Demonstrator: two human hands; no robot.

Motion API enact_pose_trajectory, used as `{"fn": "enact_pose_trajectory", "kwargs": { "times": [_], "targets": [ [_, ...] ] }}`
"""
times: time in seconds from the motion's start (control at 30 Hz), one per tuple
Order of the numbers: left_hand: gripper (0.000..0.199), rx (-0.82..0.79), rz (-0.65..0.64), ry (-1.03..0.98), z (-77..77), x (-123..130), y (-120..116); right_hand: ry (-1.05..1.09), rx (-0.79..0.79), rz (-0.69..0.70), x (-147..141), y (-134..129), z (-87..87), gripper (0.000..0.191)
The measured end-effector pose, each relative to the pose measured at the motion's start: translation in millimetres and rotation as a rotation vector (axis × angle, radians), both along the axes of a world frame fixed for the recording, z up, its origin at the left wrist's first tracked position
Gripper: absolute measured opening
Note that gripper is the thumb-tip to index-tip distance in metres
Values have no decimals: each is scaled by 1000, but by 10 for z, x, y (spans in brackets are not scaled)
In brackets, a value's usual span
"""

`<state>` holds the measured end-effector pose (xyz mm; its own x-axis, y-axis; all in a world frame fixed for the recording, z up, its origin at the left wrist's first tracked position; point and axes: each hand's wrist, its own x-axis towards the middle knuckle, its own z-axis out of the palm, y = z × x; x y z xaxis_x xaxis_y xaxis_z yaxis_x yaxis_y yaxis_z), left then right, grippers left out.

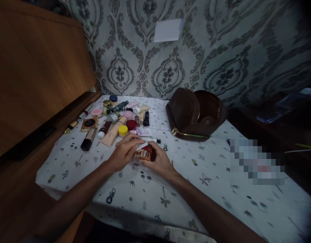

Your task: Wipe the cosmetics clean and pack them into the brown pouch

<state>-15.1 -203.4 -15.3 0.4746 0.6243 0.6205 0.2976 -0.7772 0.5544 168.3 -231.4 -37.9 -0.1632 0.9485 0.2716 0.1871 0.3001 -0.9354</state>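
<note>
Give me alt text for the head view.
The left hand and right hand hold a small, shiny red-and-copper container over a white patterned tablecloth. Assorted cosmetic tubes and jars lie beyond; an open dark-brown zippered bag stands to the right.

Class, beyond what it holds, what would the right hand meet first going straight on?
Probably the left hand, just across the red-and-gold container that the right hand holds, though depth is unclear.
</note>
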Motion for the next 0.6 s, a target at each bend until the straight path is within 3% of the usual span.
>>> {"fn": "enact_pose_trajectory", "kwargs": {
  "times": [0.13, 0.3, 0.47, 0.6],
  "targets": [
    [28, -82, 18, 2, 39, -4, 6, 29, -10, 4, -6, 7, -37, 45],
    [24, -149, 35, -15, 111, -7, 10, 219, -101, -36, -13, 12, -57, 65],
    [22, -284, 88, -62, 107, -19, 29, 379, -205, -86, 1, 38, -63, 58],
    [21, -349, 114, -125, 87, -11, 32, 379, -218, -94, 11, 38, -19, 53]
  ]
}}
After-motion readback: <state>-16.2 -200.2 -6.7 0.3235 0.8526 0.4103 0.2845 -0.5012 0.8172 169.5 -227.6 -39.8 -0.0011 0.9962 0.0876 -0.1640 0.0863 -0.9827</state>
